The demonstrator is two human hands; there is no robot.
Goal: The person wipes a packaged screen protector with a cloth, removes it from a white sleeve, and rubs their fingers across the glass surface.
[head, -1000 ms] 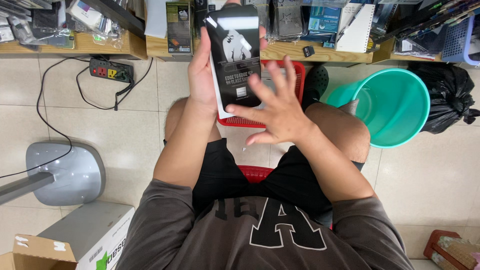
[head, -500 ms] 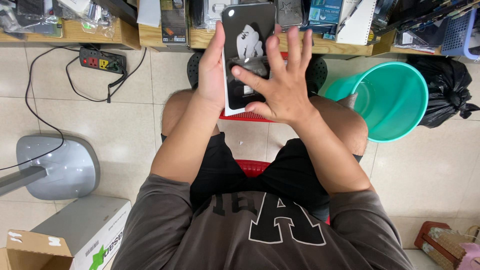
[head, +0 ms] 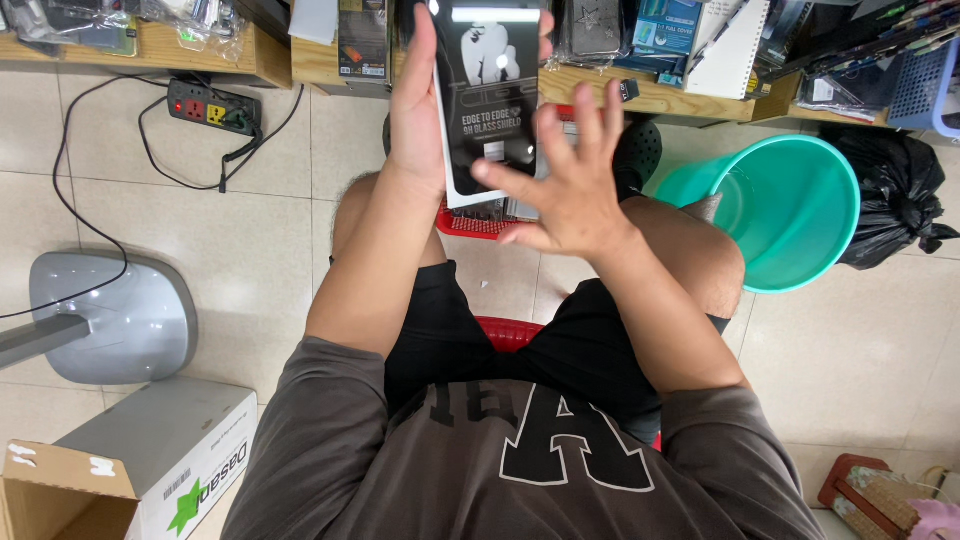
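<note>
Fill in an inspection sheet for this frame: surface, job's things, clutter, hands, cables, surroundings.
Surface: pale tiled floor; wooden shelf edge along the top.
Job's things: flat black package with a glossy front, held upright.
Clutter: packaged goods crowd the shelf; red basket sits below the package.
Hands: left hand grips the package's edge; right hand is spread open in front of its lower part, contact unclear.
Cables: power strip on the floor, black cords looping from it.
Surroundings: teal bucket, black bag, grey stand base, open cardboard box.
</note>
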